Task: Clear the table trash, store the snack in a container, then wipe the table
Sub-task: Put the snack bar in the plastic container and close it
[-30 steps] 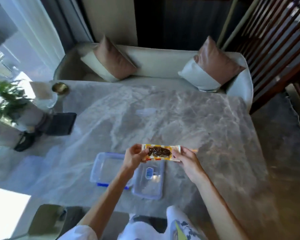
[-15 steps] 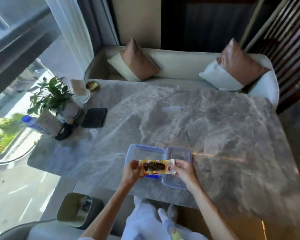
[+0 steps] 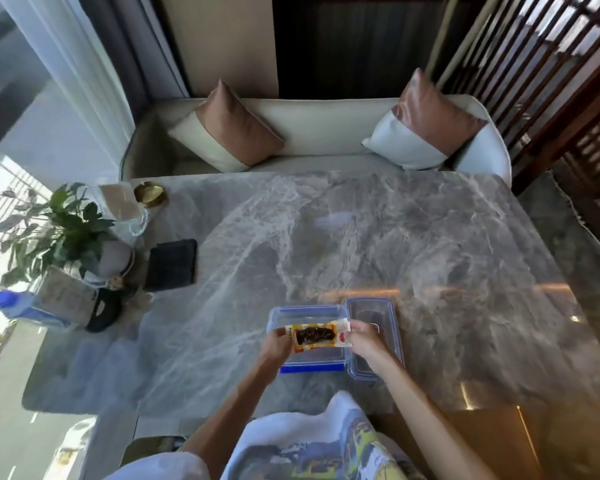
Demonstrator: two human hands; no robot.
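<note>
A snack packet [image 3: 315,335], yellow-edged with a dark filling behind a clear window, is stretched flat between both hands. My left hand [image 3: 275,345] pinches its left end and my right hand [image 3: 365,339] pinches its right end. The packet hovers just over a clear plastic container with blue clips [image 3: 305,311], which stands open near the front edge of the grey marble table [image 3: 430,244]. The container's clear lid [image 3: 371,308] lies flat right beside it, partly under my right hand.
At the table's left edge stand a potted plant [image 3: 63,223], a glass jar [image 3: 125,209], a brass ashtray [image 3: 150,192], a folded black cloth [image 3: 172,264], a black object [image 3: 103,313] and a blue-capped bottle [image 3: 21,308]. A cream sofa with two cushions [image 3: 326,133] lines the far side.
My view has swung left and back, so the plant and bottle show fully. Both hands with the packet have come nearer my body and now sit right over the open container.
</note>
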